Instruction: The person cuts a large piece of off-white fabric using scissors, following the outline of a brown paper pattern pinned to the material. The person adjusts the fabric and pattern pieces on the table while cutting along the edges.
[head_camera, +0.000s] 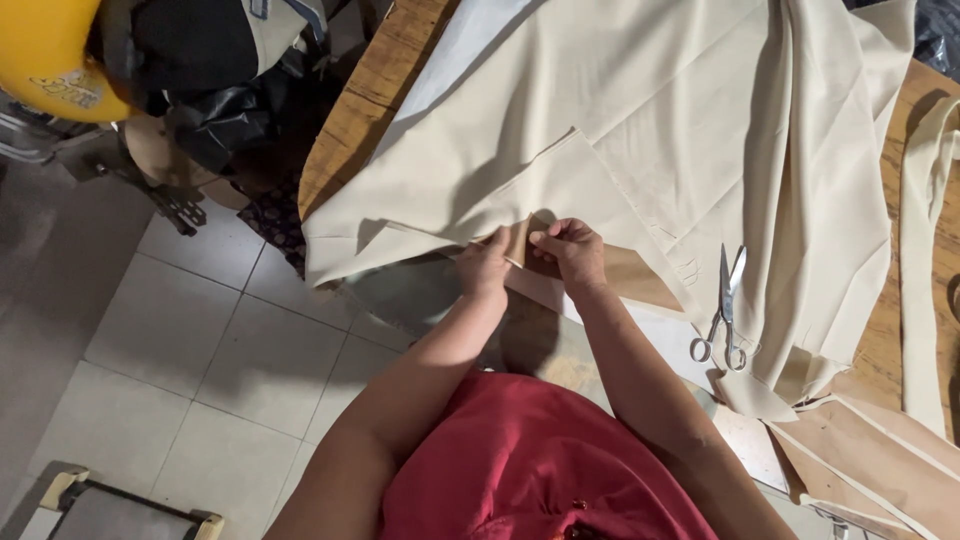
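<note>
Head view looks straight down on a large cream cloth (640, 130) spread over a wooden surface (365, 95), and the near edge of that cloth is where both hands meet. A tan paper pattern piece (625, 275) lies under the cloth's near edge and pokes out beside it, and both hands pinch the two together at one spot. Left hand (485, 265) sits at the cloth's edge with fingers closed narrow on the fold of cloth and paper. Right hand (572, 250) is just beside it, touching or nearly touching it, thumb and fingers likewise shut tight on the same edge.

Farther along the cloth's near edge, well apart from the hands, a pair of steel scissors (725, 315) lies on the cloth with blades slightly parted and handles toward the person. Beyond the scissors, at the cloth's corner, more tan pattern pieces (860, 450) are stacked flat. A long cream strip (925, 260) hangs along the surface's far side, apart from the main cloth.

Below the cloth's near edge is the person's red garment (530, 460). Off the surface, past the cloth's other end, pale floor tiles (190, 340) show, and beyond them a yellow helmet (50, 55) beside dark bags (215, 110).
</note>
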